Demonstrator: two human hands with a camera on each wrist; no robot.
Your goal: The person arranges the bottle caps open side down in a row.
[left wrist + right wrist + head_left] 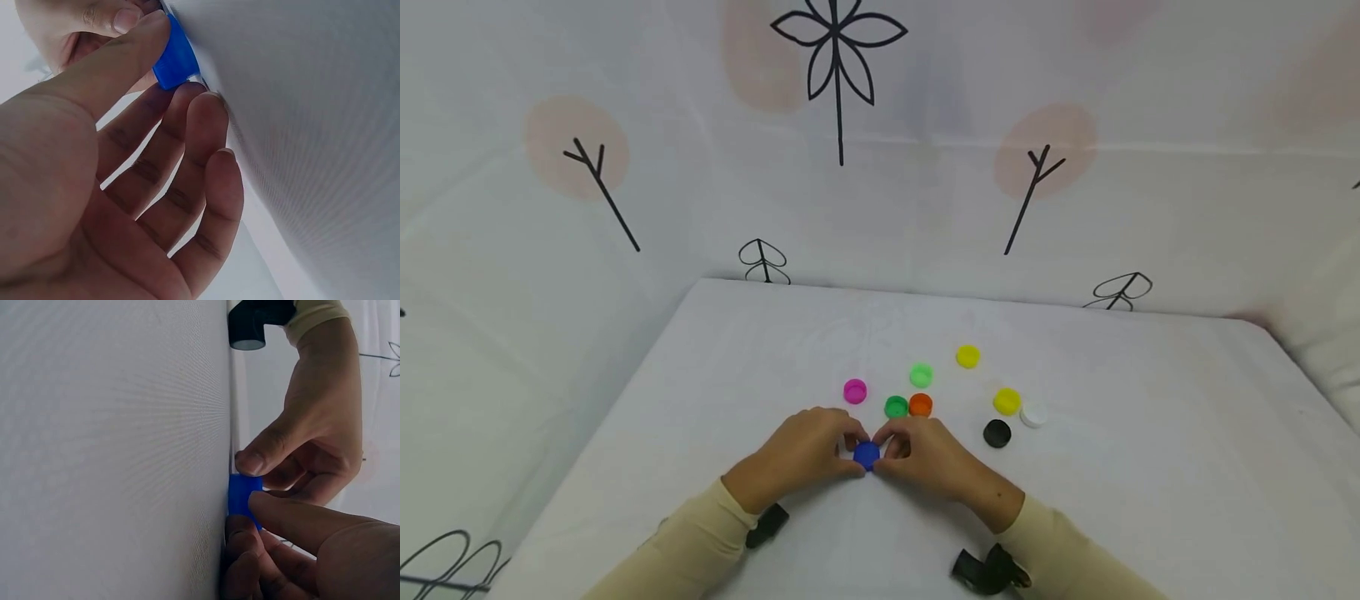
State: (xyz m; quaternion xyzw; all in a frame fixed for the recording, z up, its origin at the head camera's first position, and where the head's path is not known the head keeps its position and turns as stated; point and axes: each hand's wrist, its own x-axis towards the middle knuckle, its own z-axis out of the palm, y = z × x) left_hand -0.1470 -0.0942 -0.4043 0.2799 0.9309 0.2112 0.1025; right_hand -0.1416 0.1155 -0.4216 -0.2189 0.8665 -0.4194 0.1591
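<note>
A blue bottle cap sits low at the table surface, between both hands. My left hand pinches it from the left with thumb and fingers; in the left wrist view the thumb lies over the cap, with the other fingers curved below. From the right, my right hand pinches the same cap, its thumb at the near edge and index finger at the far edge. In the right wrist view, both hands' fingertips meet around the cap, whose edge is close against the white cloth.
Beyond the hands lie a pink cap, a dark green cap, an orange cap and a light green cap. Farther right are two yellow caps, a white cap and a black cap. White cloth covers the table.
</note>
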